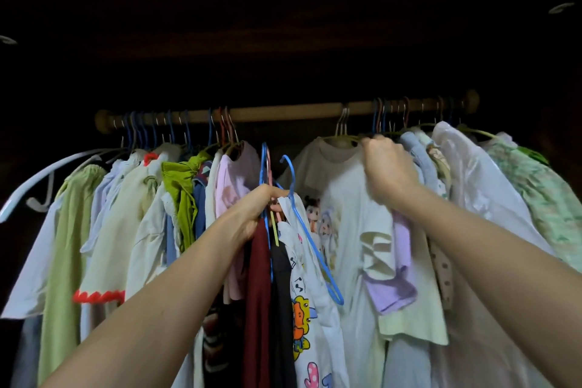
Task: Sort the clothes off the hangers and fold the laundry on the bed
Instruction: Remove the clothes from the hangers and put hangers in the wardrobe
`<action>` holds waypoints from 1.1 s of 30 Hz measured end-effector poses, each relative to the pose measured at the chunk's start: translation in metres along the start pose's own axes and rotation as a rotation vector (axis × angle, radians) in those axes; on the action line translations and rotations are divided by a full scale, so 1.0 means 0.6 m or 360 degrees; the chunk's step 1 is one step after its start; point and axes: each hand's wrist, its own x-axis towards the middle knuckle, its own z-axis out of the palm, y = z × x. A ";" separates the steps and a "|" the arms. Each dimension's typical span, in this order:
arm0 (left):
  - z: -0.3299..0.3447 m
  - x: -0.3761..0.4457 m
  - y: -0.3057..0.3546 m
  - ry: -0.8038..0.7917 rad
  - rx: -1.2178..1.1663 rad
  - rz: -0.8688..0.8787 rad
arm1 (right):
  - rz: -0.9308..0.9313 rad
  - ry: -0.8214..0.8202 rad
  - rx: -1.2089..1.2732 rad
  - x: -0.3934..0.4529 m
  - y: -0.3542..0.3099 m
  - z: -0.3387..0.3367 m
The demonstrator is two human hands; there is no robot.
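Left hand (255, 211) grips blue hangers (293, 186); right hand (385, 167) clutches the white shirt (352, 208); no readable writing

Wardrobe interior (283, 50) behind the rail is just black, garment hems run off the bottom edge, right hand (389, 172) is blurry, fingers buried in fabric.

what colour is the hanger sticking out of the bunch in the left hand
Blue: the hanger angles down from the left hand, plainest in the head view.
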 end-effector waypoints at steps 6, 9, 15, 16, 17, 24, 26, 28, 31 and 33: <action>0.061 0.011 -0.008 -0.0125 -0.0109 -0.0041 | 0.0125 0.0064 -0.0218 -0.012 0.071 -0.011; 0.082 0.011 -0.018 -0.0188 -0.0047 -0.0071 | 0.0148 0.0066 -0.0263 -0.014 0.068 -0.010; 0.071 0.002 -0.039 -0.0102 -0.0070 -0.0098 | -0.0035 0.0169 -0.0414 -0.034 0.052 0.004; 0.068 0.001 -0.042 -0.0080 -0.0112 -0.0094 | -0.0158 0.0254 -0.0418 -0.047 0.044 0.004; 0.064 -0.001 -0.044 -0.0054 -0.0154 -0.0088 | -0.0299 0.0372 -0.0308 -0.065 0.032 0.009; 0.036 -0.014 -0.040 0.0038 -0.0339 -0.0034 | -0.0082 -0.0803 0.1160 -0.163 -0.040 0.014; 0.031 -0.019 -0.037 0.0044 -0.0360 -0.0028 | -0.0054 -0.1002 0.1325 -0.180 -0.053 0.017; 0.031 -0.020 -0.037 0.0058 -0.0338 -0.0027 | -0.0015 -0.1055 0.1388 -0.195 -0.064 0.024; 0.038 -0.021 -0.035 0.0110 -0.0414 -0.0042 | 0.0038 -0.0923 0.1341 -0.205 -0.075 0.032; 0.044 -0.021 -0.032 0.0087 -0.0473 -0.0044 | 0.0056 -0.0836 0.1257 -0.205 -0.077 0.033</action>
